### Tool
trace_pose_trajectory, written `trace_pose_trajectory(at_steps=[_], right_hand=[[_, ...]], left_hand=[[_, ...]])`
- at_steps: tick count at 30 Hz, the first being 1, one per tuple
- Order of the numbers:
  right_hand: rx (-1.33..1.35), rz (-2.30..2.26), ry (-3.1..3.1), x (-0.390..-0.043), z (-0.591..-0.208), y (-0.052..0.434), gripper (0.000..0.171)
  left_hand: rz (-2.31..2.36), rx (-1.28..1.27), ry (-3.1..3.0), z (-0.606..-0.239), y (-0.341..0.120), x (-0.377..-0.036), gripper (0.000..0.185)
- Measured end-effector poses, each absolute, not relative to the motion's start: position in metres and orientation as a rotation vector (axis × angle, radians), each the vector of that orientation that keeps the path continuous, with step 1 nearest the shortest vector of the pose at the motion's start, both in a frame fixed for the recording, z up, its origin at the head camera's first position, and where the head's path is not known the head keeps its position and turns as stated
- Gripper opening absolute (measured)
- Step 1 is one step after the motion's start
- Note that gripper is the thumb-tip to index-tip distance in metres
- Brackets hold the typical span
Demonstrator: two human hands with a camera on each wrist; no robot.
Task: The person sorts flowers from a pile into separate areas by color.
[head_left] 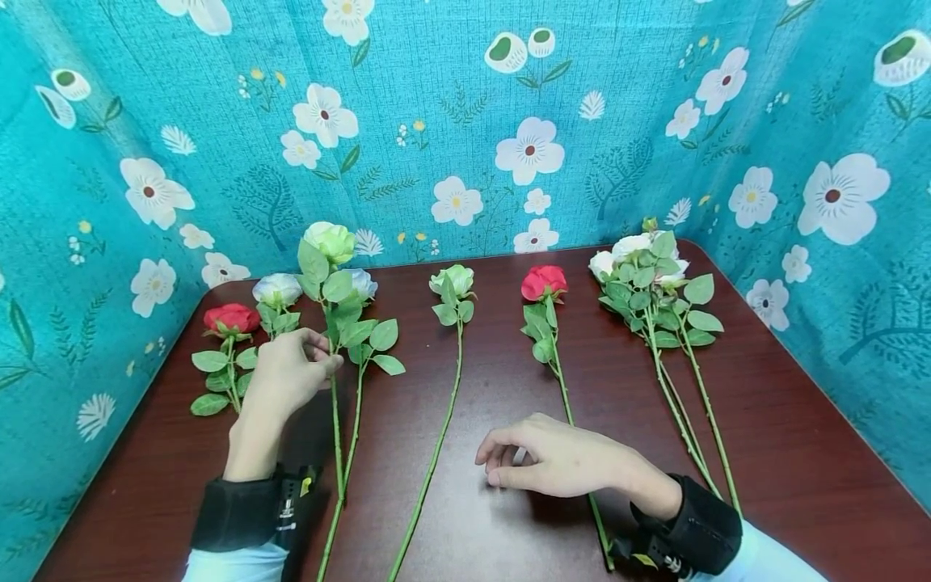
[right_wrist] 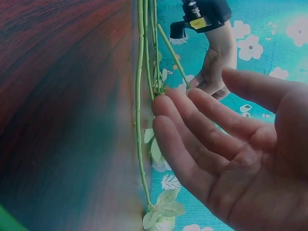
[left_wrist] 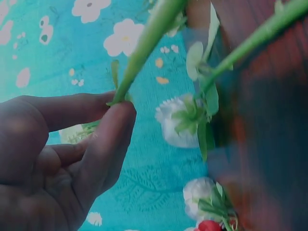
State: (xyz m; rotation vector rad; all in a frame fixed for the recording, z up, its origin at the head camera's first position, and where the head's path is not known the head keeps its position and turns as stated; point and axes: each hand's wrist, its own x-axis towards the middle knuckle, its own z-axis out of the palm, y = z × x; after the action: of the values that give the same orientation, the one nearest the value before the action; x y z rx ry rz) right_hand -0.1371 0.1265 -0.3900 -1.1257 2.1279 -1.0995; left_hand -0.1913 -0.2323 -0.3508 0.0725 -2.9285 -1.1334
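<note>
left hand [head_left: 291, 372]: fingers pinch stem of lime rose [head_left: 330, 242] — bloom just beyond them | right hand [head_left: 560, 457]: fingers loose, thumb apart, above tabletop [head_left: 800, 453] | red rose [head_left: 543, 282]: stem beneath right hand, bloom beyond its fingers

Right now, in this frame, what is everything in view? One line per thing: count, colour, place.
Red roses: two, red, one at left, one right of centre
Pale blue roses: two, whitish blue, left side
Green roses: two, pale green, one held at left, one lying near the centre
White roses: several, exact count hidden, white, bunched at right
Table: one, dark red-brown, under the flowers
Floral cloth: panel count unclear, turquoise, behind and beside the table
Wrist straps: two, black, one per wrist
Sleeves: two, pale blue, bottom edge
Left hand: one, bare, pinching a green rose's stem
Right hand: one, bare, right of centre, holding nothing
</note>
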Motion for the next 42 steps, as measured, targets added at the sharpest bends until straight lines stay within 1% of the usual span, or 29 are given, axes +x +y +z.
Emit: trace_pose_trajectory(at_steps=[6, 14, 20, 25, 34, 42], right_hand=[[-1.078, -1.124, 2.142, -0.137, -0.388, 0.127, 0.022], [-1.089, -1.190, 2.168, -0.139, -0.388, 0.126, 0.020], [-1.065, -1.227, 2.232, -0.139, -0.388, 0.125, 0.019], [-1.021, -1.280, 2.275, -0.139, -0.388, 0.125, 0.016], [-0.948, -1.372, 2.318, -0.138, -0.387, 0.122, 0.015], [-0.913, -1.433, 2.271, -0.138, -0.390, 0.120, 0.016]], left_hand=[[-1.263, -0.008, -2.881, -0.350, -0.220, -0.190, 0.026], [-1.364, -0.143, -2.794, -0.353, -0.204, -0.190, 0.025], [-1.438, -0.193, -2.762, -0.358, -0.187, -0.189, 0.026], [-1.563, -0.232, -2.719, -0.359, -0.169, -0.185, 0.028], [-1.786, -0.306, -2.585, -0.359, -0.141, -0.176, 0.029], [-1.941, -0.333, -2.506, -0.361, -0.127, -0.172, 0.025]])
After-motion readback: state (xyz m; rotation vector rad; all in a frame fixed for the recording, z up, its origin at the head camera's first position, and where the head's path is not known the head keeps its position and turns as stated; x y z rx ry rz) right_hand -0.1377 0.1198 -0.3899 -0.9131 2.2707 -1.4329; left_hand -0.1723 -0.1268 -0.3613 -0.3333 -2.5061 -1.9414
